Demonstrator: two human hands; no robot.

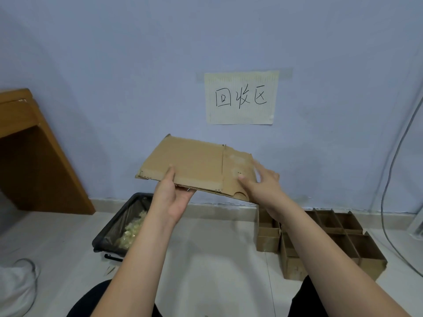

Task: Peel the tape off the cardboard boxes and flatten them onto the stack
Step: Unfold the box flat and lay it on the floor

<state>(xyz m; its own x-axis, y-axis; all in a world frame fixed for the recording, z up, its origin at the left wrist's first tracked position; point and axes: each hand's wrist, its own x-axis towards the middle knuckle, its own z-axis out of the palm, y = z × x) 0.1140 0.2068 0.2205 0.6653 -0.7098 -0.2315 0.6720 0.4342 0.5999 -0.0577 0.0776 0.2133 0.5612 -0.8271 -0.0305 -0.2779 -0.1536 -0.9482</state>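
Observation:
A flattened brown cardboard box is held up in front of the blue wall, roughly level and tilted a little down to the right. My left hand grips its near edge, thumb on top and fingers underneath. My right hand is at the right flap, its thumb on the top face and the fingers spread out past the right edge. Pale marks show on the right flap. Open cardboard boxes stand on the floor at the lower right, partly hidden by my right forearm.
A black-lined bin holding crumpled tape sits on the floor below the left hand. A wooden desk stands at the left, a paper sign hangs on the wall, and cables hang at the right. A white shoe lies at the lower left.

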